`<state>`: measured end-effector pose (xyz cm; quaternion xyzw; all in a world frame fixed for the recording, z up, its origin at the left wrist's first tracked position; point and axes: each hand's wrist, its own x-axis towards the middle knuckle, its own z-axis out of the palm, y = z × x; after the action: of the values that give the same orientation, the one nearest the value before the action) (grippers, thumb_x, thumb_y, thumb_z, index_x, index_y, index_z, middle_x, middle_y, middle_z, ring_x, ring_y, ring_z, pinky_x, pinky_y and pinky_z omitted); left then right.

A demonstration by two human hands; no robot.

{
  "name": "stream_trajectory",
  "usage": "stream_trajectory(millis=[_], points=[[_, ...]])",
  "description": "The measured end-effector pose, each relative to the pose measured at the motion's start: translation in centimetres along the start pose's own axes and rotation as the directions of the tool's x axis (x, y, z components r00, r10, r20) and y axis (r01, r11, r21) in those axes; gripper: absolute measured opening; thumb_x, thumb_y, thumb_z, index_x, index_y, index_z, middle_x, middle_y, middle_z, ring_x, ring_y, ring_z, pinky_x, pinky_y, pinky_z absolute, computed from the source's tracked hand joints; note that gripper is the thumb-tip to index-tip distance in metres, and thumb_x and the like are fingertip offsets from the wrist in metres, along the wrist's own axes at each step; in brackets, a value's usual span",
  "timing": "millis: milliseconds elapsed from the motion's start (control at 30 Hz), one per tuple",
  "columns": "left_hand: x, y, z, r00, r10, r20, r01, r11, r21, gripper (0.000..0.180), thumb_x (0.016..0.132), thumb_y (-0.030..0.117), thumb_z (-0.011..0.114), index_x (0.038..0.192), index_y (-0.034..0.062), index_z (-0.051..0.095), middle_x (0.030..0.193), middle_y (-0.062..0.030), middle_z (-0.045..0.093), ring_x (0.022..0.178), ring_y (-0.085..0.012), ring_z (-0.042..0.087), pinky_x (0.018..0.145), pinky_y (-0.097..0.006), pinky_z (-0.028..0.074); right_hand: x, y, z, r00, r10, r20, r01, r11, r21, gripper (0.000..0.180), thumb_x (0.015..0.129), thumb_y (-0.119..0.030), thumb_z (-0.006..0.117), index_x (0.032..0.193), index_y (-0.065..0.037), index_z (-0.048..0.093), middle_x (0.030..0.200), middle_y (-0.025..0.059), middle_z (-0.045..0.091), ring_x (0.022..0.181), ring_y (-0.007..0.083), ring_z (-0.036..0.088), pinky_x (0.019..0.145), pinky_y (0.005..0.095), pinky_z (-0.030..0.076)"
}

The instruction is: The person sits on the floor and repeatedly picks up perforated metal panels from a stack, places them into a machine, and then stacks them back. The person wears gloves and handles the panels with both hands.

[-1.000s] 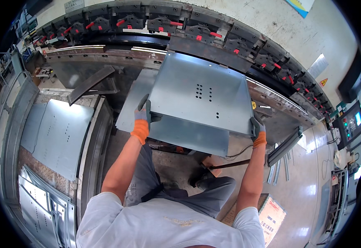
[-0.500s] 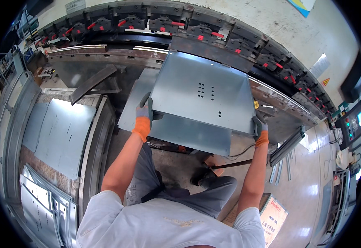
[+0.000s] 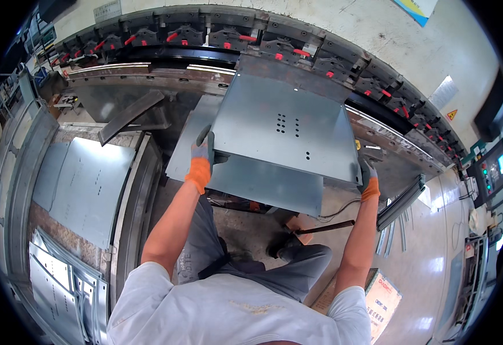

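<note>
A grey sheet metal panel (image 3: 251,123) with several punched holes lies in front of me, its far edge in the press brake (image 3: 297,72). My left hand (image 3: 203,150), in a grey glove with an orange cuff, grips the panel's near left corner, some fingers hidden beneath it. At the near right corner my right hand (image 3: 368,175), gloved the same way, holds the panel's side edge; part of its fingers is hidden. Below the panel another flat metal sheet (image 3: 269,184) sticks out toward me and to the left.
On the left, a metal-framed rack (image 3: 128,201) bears flat sheets (image 3: 87,184) and a pile of bent panels (image 3: 61,287). A control box (image 3: 488,172) with a lit screen hangs at far right. A wooden crate (image 3: 383,302) stands on the floor at lower right.
My right hand has shifted slightly right and turned at the panel's corner. The panel looks a little flatter at its right edge; the left hand has barely moved.
</note>
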<state>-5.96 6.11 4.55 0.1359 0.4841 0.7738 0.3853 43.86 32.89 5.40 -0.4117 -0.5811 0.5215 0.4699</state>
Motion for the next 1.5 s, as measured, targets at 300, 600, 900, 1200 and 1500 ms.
stream_trajectory(millis=[300, 600, 900, 1200, 1500], points=[[0.8, 11.2, 10.3, 0.755, 0.573, 0.318, -0.535, 0.820, -0.205, 0.061, 0.102, 0.026, 0.061, 0.154, 0.0068, 0.034, 0.122, -0.0157, 0.066, 0.112, -0.0257, 0.067, 0.096, -0.037, 0.055, -8.2, -4.2, -1.5, 0.984, 0.180, 0.009, -0.166, 0.884, 0.437, 0.058, 0.098, -0.058, 0.056, 0.134, -0.012, 0.058, 0.109, 0.0155, 0.072, 0.090, 0.0246, 0.071, 0.074, 0.0337, 0.057], [-4.0, 13.9, 11.7, 0.471, 0.829, 0.303, -0.845, 0.324, 0.426, 0.067, 0.091, 0.011, 0.071, 0.151, 0.0055, 0.043, 0.116, -0.0123, 0.068, 0.110, -0.0250, 0.066, 0.100, -0.036, 0.050, -23.4, 7.3, 0.9, 0.954, 0.074, 0.291, -0.284, 0.539, 0.793, 0.055, 0.105, -0.045, 0.051, 0.143, -0.006, 0.047, 0.117, 0.0189, 0.067, 0.096, 0.0241, 0.066, 0.074, 0.0327, 0.054], [-4.9, 13.6, 24.6, 0.238, 0.349, 0.906, -0.730, -0.552, 0.404, 0.070, 0.087, 0.045, 0.071, 0.145, 0.0116, 0.048, 0.145, -0.0142, 0.053, 0.134, -0.0337, 0.050, 0.113, -0.048, 0.038, -31.5, 24.6, 10.5, 0.847, 0.246, 0.471, -0.405, 0.872, 0.274, 0.051, 0.105, -0.044, 0.048, 0.142, -0.011, 0.052, 0.125, 0.0201, 0.066, 0.105, 0.0343, 0.066, 0.087, 0.0468, 0.054], [-1.9, 11.9, 27.9, 0.397, 0.264, 0.879, -0.649, -0.596, 0.473, 0.046, 0.088, 0.042, 0.069, 0.123, 0.0143, 0.058, 0.120, -0.0112, 0.068, 0.108, -0.0281, 0.068, 0.086, -0.042, 0.054, -33.2, 22.7, 11.6, 0.638, 0.512, 0.575, -0.767, 0.355, 0.534, 0.053, 0.105, -0.043, 0.046, 0.147, -0.011, 0.048, 0.125, 0.0236, 0.065, 0.110, 0.0373, 0.066, 0.096, 0.0493, 0.053], [-1.9, 11.0, 28.5, 0.359, 0.291, 0.887, -0.616, -0.640, 0.459, 0.057, 0.082, 0.036, 0.077, 0.130, 0.0157, 0.057, 0.113, -0.0070, 0.069, 0.105, -0.0293, 0.068, 0.082, -0.044, 0.055, -31.2, 23.3, 12.6, 0.662, 0.549, 0.510, -0.737, 0.353, 0.577, 0.047, 0.103, -0.034, 0.056, 0.144, -0.011, 0.051, 0.119, 0.0226, 0.067, 0.106, 0.0356, 0.067, 0.093, 0.0465, 0.055]])
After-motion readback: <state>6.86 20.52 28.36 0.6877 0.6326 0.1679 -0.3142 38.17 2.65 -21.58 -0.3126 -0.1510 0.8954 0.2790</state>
